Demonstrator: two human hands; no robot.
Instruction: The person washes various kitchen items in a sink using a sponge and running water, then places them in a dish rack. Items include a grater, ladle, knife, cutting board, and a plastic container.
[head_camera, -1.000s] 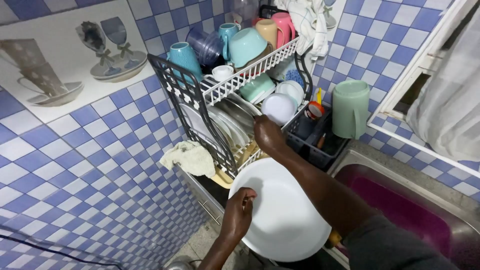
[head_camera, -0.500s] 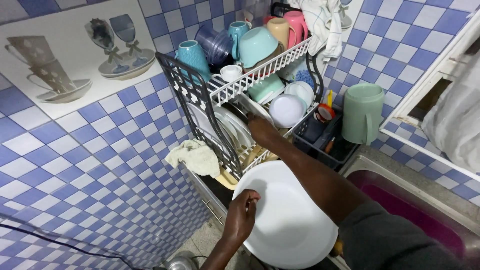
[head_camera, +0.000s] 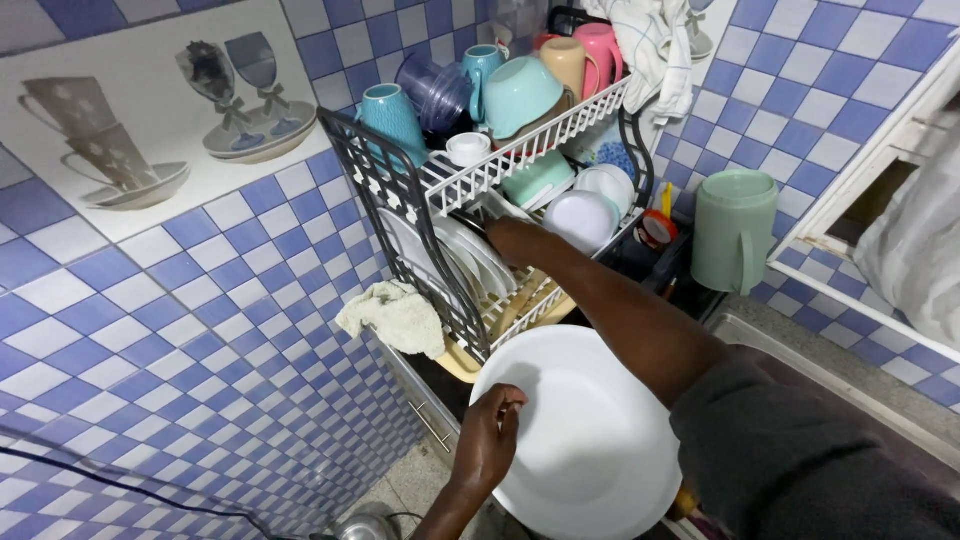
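White round plate (head_camera: 590, 440) gripped at its left rim by left hand (head_camera: 487, 435), fingers curled shut, held flat below the rack front; right hand (head_camera: 505, 235) reaches among upright plates (head_camera: 470, 262) in dish rack (head_camera: 440, 190) lower tier, grip hidden, cannot tell.
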